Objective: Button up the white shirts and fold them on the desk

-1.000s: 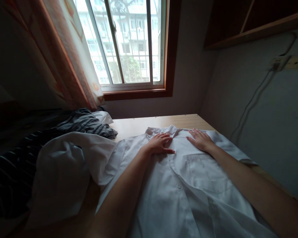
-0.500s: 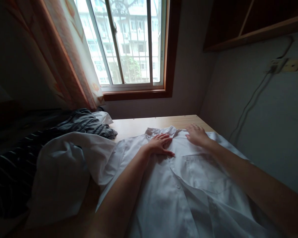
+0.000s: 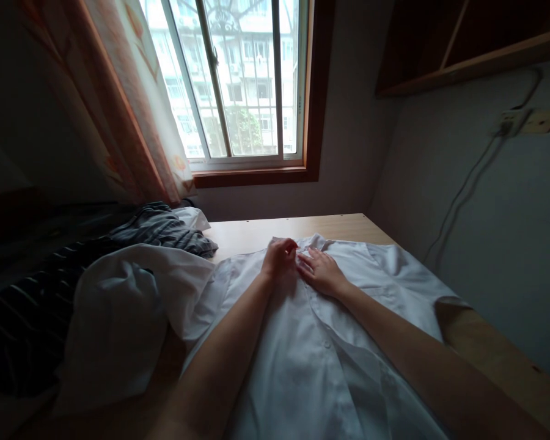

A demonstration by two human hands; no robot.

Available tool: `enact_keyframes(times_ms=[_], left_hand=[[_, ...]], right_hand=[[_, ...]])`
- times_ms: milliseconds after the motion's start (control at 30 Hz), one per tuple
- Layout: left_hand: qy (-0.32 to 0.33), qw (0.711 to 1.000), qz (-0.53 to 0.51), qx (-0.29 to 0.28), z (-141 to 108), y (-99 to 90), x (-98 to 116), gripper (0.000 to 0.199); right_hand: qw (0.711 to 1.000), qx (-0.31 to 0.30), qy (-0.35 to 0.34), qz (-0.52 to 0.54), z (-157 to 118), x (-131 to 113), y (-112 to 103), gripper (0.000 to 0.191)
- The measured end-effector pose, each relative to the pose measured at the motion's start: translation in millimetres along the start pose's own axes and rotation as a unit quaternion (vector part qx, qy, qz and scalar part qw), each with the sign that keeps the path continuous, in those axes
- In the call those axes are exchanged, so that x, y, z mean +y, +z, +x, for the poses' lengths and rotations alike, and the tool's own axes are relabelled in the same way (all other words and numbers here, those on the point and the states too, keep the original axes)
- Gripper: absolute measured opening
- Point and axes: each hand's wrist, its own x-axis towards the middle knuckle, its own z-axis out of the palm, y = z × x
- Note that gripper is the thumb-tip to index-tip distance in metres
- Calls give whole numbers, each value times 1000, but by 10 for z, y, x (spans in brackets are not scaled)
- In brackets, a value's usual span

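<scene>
A white button-up shirt (image 3: 284, 366) lies front side up, its collar at the far end and its front placket running toward me. My left hand (image 3: 280, 258) is at the placket just below the collar, fingers curled in and pinching the cloth. Close beside it, my right hand (image 3: 321, 270) rests on the shirt with its fingers stretched out, the tips almost meeting the left hand. Lower on the placket a small button (image 3: 327, 344) shows. One sleeve (image 3: 114, 305) hangs bunched at the left.
The shirt lies on a light wooden table (image 3: 348, 227). Dark striped clothing (image 3: 32, 318) is heaped at the left. Beyond are a window (image 3: 252, 91) and an orange-patterned curtain (image 3: 128, 122). A cable (image 3: 458, 189) runs down the right wall from a socket, below a wooden shelf (image 3: 476, 61).
My right hand has moved left across the shirt to beside my left hand. My left hand, spread flat before, has curled its fingers onto the placket near the collar.
</scene>
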Motion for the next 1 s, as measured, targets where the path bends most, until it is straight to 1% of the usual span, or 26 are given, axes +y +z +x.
enact_keyframes(times_ms=[67,133,200,267,333,367,433,467,567,633,700,767,867,1000], left_hand=[[-5,994,98,41,54,-90,103,22],[-22,985,167,43,128,-231,208,28],[-48,972,229,14,190,-406,295,32],[-66,956,283,-26,199,-575,353,31],[-78,939,326,-71,125,-690,371,29],[-82,932,341,-93,54,-716,360,30],[-81,923,353,-130,-134,-704,293,32],[-74,923,349,-145,-240,-672,236,33],[-48,936,308,-166,-510,-549,11,42],[-63,938,290,-179,-604,-507,-141,48],[-77,935,285,-199,-624,-522,-266,52],[-80,930,291,-210,-604,-577,-363,56],[-80,925,306,-208,-574,-674,-478,61],[-80,923,316,-205,-607,-769,-589,63]], right_hand=[[1000,-9,-1,-11,-3,-26,-30,55],[1000,-14,1,-11,-4,-42,-44,55],[1000,-20,5,-9,-5,-47,-48,55],[1000,-26,7,-7,-4,-46,-49,55],[1000,-27,7,-6,-3,-45,-49,55],[1000,-27,7,-6,-3,-45,-48,55],[1000,-25,7,-6,-3,-48,-46,54],[1000,-22,7,-5,-4,-50,-45,54],[1000,-17,5,-5,-8,-53,-42,54],[1000,-16,3,-6,-10,-51,-40,54],[1000,-17,4,-8,-10,-46,-37,54],[1000,-20,5,-8,-9,-42,-33,54],[1000,-24,7,-8,-8,-39,-29,54],[1000,-21,5,-3,-7,-35,-29,55]])
